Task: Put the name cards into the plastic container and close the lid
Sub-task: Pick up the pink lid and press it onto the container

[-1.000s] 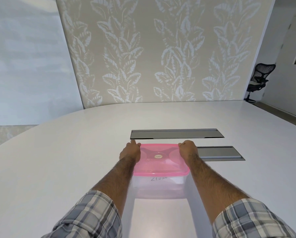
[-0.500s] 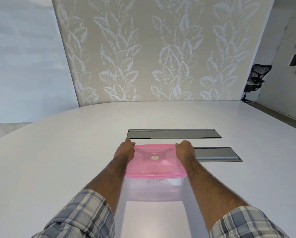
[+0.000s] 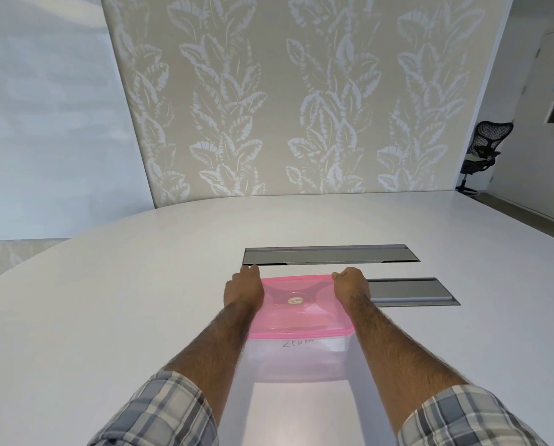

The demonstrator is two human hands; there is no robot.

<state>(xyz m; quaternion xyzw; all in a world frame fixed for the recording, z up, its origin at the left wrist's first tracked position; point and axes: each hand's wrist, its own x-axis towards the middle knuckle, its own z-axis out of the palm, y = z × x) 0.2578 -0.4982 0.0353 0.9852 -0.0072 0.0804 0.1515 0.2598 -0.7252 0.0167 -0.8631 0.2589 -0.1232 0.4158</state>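
A clear plastic container (image 3: 296,362) stands on the white table (image 3: 108,317) right in front of me, with a pink lid (image 3: 301,317) lying flat on top. Through the near wall a white name card (image 3: 298,343) with handwriting shows; other cards cannot be made out. My left hand (image 3: 243,289) sits over the lid's far left corner, fingers reaching past the edge. On the far right corner, my right hand (image 3: 351,286) has its fingers curled over the rim. Both thumbs are hidden.
Two grey metal cable hatches are set into the table, a long cable hatch (image 3: 330,255) just beyond the container and a short cable hatch (image 3: 411,291) to its right. A black office chair (image 3: 481,152) stands by the far right wall.
Both hands stay on the lid's far corners. The container and the hands sit slightly further left in view; the lid looks unchanged.
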